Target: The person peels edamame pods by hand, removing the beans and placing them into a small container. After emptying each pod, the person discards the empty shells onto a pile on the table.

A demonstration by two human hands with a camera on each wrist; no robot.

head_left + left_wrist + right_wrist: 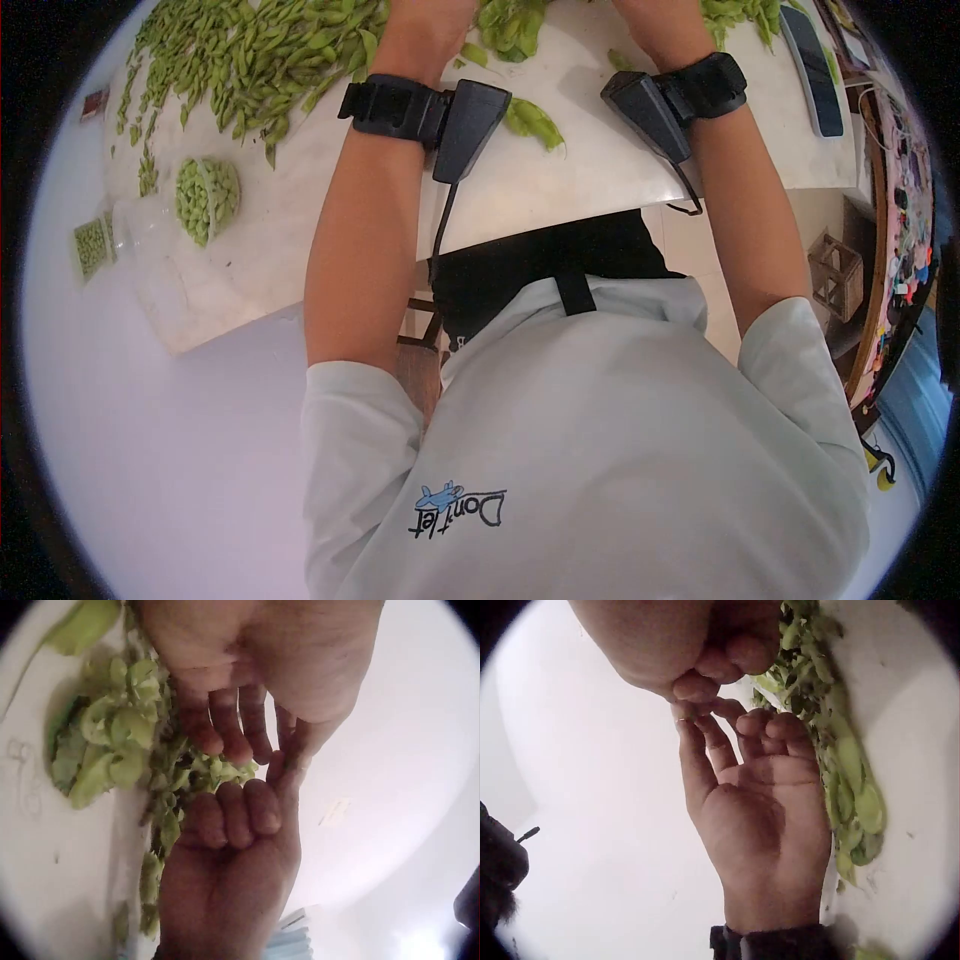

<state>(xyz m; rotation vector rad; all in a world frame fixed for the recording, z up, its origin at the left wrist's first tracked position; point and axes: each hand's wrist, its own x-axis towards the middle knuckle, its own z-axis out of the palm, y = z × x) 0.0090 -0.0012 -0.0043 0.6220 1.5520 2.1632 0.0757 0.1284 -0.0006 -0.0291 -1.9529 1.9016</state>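
My left hand [262, 667] and right hand [682, 645] meet at the thumbs and forefingers above the table [500, 195]. In the right wrist view the left hand's other fingers [784, 727] are loosely bent, palm toward the camera. Curled into the palm are the right hand's other fingers [238, 817], seen in the left wrist view. I cannot tell what sits between the meeting fingertips. Close beside both hands lie green pods and opened hulls [124, 742]. A large heap of green soybean pods [290, 60] spreads to the left of my left hand.
A loose green pod [533, 122] lies between my forearms. At the left stand a clear container of shelled green beans [205, 200] and a second one [90, 248]. A phone [812, 75] rests near the right edge, beside more green hulls [742, 15].
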